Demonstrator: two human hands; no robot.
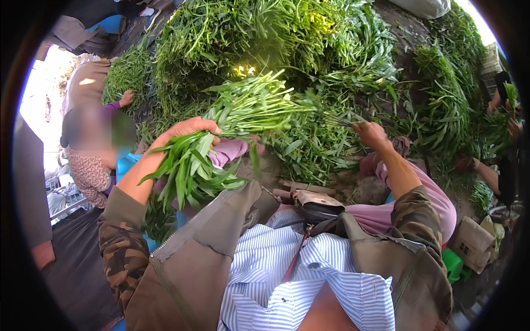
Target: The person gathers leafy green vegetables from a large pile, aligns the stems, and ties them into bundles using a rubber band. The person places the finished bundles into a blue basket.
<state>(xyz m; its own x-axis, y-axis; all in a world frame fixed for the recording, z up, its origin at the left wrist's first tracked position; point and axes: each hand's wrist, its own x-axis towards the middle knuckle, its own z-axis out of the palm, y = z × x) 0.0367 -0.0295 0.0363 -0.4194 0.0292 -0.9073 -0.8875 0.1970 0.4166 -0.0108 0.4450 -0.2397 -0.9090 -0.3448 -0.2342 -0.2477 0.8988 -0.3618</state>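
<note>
My left hand (196, 128) is closed around a bunch of leafy green stems (256, 109); the cut stem ends point right, and long leaves hang down over my forearm. My right hand (372, 134) grips a bundle of thin dark strands (335, 120), whose far end reaches left towards the stems and blurs there. Whether the strands touch the bunch I cannot tell. Loose leafy greens (310, 153) lie on the ground below and between my hands.
A large heap of greens (248, 33) rises ahead, with more piles (443, 95) at the right. A person (89, 165) sits at the left, one hand on greens. Another person's forearm (488, 176) shows at the right, near a green plastic object (453, 265) and a cardboard box (472, 242).
</note>
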